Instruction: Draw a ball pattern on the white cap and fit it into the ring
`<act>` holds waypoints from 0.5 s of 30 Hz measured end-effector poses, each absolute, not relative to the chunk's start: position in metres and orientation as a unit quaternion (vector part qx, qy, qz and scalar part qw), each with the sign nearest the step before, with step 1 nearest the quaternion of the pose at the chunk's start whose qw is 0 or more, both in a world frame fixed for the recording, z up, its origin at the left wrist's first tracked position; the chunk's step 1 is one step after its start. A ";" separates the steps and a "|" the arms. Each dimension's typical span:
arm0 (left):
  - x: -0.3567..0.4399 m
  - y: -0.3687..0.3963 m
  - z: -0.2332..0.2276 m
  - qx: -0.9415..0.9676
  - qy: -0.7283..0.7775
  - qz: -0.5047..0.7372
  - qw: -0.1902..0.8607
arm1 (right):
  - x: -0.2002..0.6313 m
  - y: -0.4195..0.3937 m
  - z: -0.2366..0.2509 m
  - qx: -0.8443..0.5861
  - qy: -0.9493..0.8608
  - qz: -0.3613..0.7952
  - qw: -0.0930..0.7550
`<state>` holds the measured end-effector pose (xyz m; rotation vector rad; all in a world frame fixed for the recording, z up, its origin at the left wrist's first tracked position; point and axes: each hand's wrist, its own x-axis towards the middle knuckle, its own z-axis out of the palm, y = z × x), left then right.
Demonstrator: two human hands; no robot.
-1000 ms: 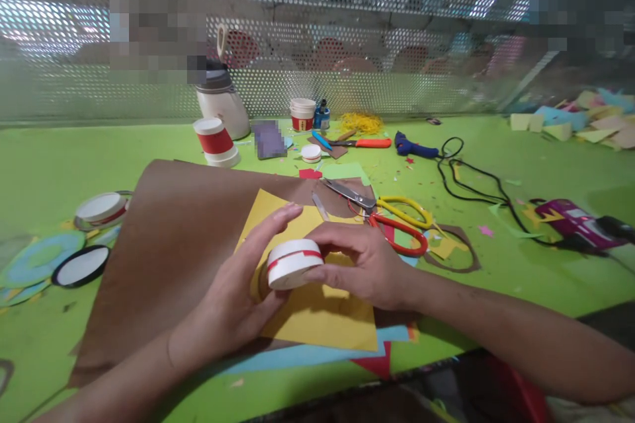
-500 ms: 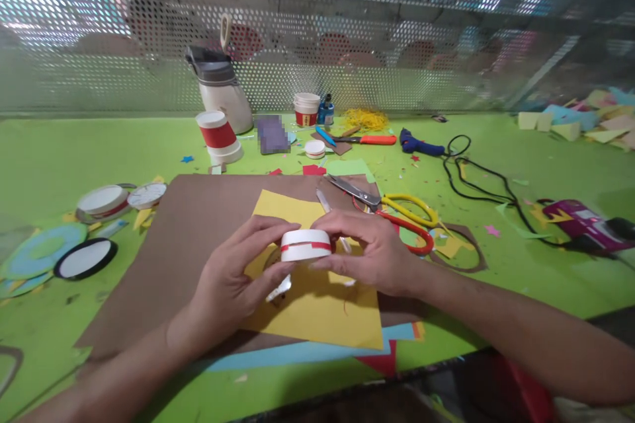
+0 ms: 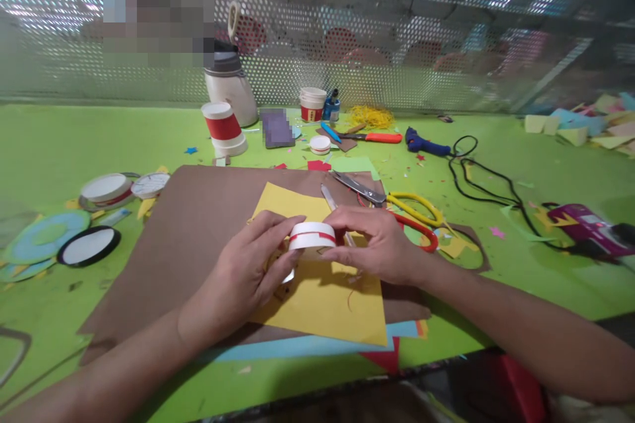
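Observation:
Between my two hands is a short white paper ring (image 3: pixel 312 236) with a red stripe, like a band cut from a paper cup. My left hand (image 3: pixel 255 258) pinches its left side, and my right hand (image 3: pixel 374 242) grips its right side. Below it lies a sheet of yellow paper (image 3: pixel 322 304) on a larger brown sheet (image 3: pixel 198 225). A pale pen-like stick (image 3: pixel 328 197) lies just past my right fingers, partly hidden. Scissors (image 3: pixel 364 188) with one yellow and one red handle rest beyond my right hand.
Farther back stand a red-and-white cup (image 3: pixel 223 129), a jug (image 3: pixel 231 89), stacked cups (image 3: pixel 313 104) and an orange-handled knife (image 3: pixel 381 138). A blue glue gun (image 3: pixel 426 142) with a black cord lies right. Round lids (image 3: pixel 106 190) and a black-rimmed disc (image 3: pixel 89 246) sit left.
The ring is tipped slightly in my hands, its lower edge now curving upward. The whole view has shifted a little, with the table things appearing slightly farther right and higher.

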<state>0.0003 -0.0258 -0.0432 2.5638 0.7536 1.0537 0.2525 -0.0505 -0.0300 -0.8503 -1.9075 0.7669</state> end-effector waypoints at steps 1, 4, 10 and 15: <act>0.001 -0.026 -0.043 0.884 0.261 0.363 0.138 | 0.253 -0.050 -0.030 -0.341 -0.768 0.311 0.445; 0.002 -0.026 -0.043 0.879 0.267 0.364 0.156 | 0.253 -0.049 -0.031 -0.336 -0.765 0.311 0.453; 0.003 -0.023 -0.046 0.871 0.277 0.364 0.180 | 0.251 -0.048 -0.032 -0.350 -0.745 0.338 0.456; 0.004 -0.020 -0.051 0.860 0.289 0.368 0.204 | 0.251 -0.045 -0.035 -0.363 -0.727 0.361 0.457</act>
